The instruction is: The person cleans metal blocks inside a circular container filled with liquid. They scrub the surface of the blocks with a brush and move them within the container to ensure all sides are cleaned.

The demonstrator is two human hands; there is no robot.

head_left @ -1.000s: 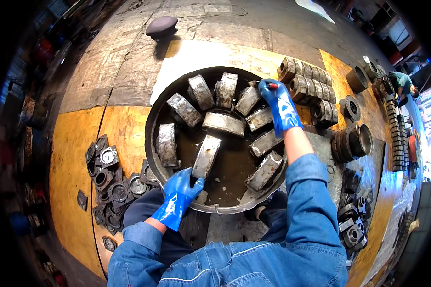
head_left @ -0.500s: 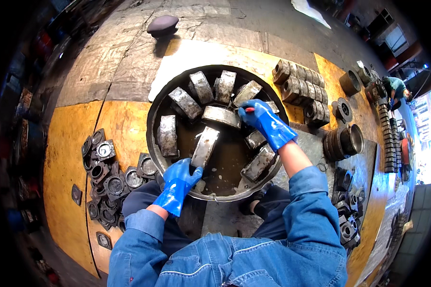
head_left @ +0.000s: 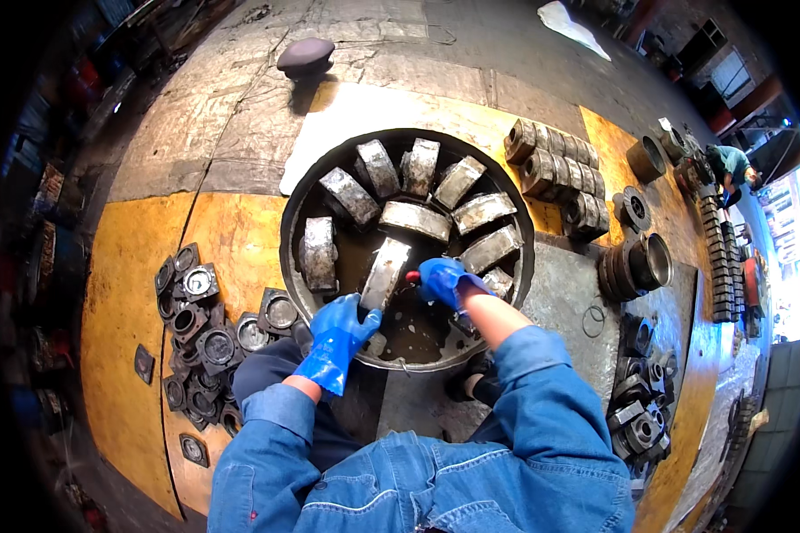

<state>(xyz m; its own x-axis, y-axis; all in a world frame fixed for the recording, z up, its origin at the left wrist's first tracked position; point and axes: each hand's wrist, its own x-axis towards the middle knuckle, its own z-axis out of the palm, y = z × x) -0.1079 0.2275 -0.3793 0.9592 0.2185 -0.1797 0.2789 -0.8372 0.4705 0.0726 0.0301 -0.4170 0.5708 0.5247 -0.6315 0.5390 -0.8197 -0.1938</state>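
A round dark tub (head_left: 526, 266) with a thin layer of murky liquid stands between my knees. Several worn grey metal blocks ring its inside wall, and one curved metal block (head_left: 415, 219) lies across the middle. My left hand (head_left: 336, 339), in a blue rubber glove, is closed around the near end of a long metal block (head_left: 386, 272) that tilts up toward the tub's centre. Just right of that block, my gloved right hand (head_left: 450, 282) grips a tool with a red end (head_left: 412, 277). The rest of the tool is hidden by the glove.
Dark square metal parts (head_left: 216, 348) are heaped left of the tub, with more parts (head_left: 642, 431) at right. Rows of metal blocks (head_left: 556, 160) and ring-shaped parts (head_left: 653, 260) stand at right. A dark cap (head_left: 306, 57) lies beyond the tub. A person (head_left: 731, 166) bends far right.
My right hand has moved from the tub's far right side toward me, beside the tilted block, with the red-ended tool. My left hand keeps its hold on that block.
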